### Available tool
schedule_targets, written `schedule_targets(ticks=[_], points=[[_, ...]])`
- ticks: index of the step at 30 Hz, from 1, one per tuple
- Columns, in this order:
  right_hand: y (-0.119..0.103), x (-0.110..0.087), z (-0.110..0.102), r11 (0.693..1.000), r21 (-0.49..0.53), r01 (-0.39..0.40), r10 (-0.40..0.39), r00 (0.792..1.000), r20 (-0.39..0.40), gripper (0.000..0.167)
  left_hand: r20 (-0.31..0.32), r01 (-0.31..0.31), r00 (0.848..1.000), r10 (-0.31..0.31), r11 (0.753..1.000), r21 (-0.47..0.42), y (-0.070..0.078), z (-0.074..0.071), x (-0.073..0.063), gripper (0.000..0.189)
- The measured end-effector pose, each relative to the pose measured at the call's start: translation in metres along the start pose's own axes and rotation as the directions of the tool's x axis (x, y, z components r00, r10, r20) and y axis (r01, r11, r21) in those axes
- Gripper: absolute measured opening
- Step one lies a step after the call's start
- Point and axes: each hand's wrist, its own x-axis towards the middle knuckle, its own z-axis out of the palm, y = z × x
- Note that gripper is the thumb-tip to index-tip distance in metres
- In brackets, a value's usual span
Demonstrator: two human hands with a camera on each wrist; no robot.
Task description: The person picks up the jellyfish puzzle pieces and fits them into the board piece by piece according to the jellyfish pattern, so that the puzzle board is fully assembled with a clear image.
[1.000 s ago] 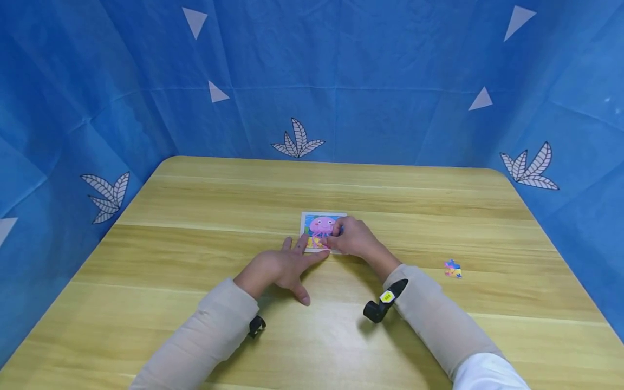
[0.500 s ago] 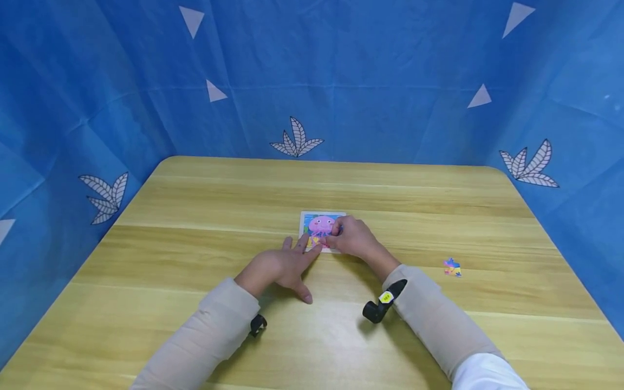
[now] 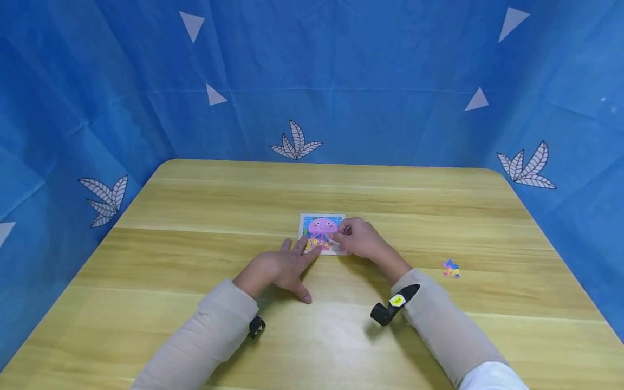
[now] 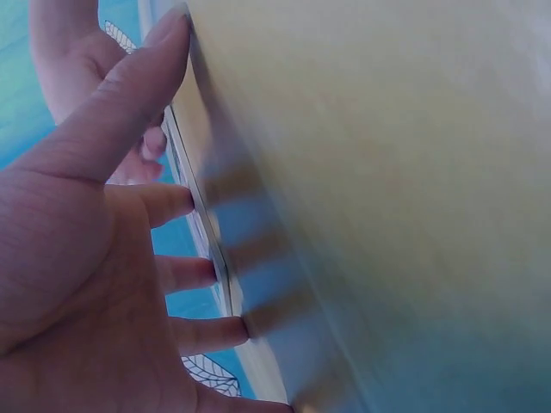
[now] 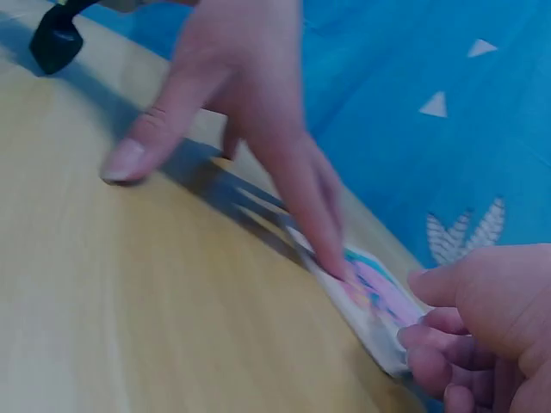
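A small jigsaw puzzle (image 3: 322,226) in a white-edged tray shows a pink jellyfish on a blue and yellow ground. It lies flat at the middle of the table. My left hand (image 3: 287,271) is spread out, with straight fingertips resting on the puzzle's lower left part. At its right edge is my right hand (image 3: 363,238), fingers bent and thumb apart from them; no piece shows between them in the right wrist view. A greyish patch shows at the puzzle's lower right, partly beside the right hand. One loose puzzle piece (image 3: 451,268) lies on the table farther right.
The wooden table (image 3: 224,195) has rounded far corners. A blue cloth (image 3: 390,65) with white triangles and leaf prints hangs around its back and sides. Black wrist-worn devices sit under both sleeves, the right one (image 3: 390,309) close above the tabletop.
My right hand has shifted slightly right, away from the puzzle's lower middle, uncovering more of the picture. The left index finger has moved a little onto the puzzle's edge. The loose piece stays put.
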Motion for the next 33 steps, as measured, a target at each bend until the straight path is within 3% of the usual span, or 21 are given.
schedule_targets(ticks=[6,19,33], points=[[0.018,-0.013,-0.023,0.998,0.021,-0.052,0.053,0.998,-0.028,0.023,-0.009,0.007,1.0,-0.007,1.0,-0.011,-0.001,0.003,0.001,0.111],[0.055,-0.059,-0.096,0.99,-0.065,-0.125,0.122,0.991,-0.056,0.03,-0.01,0.002,1.0,-0.002,1.0,-0.026,0.001,0.003,0.001,0.111],[0.092,-0.105,-0.137,0.962,-0.196,-0.192,0.171,0.978,-0.12,0.034,-0.003,-0.01,1.0,0.01,0.999,-0.031,0.0,0.003,0.002,0.111]])
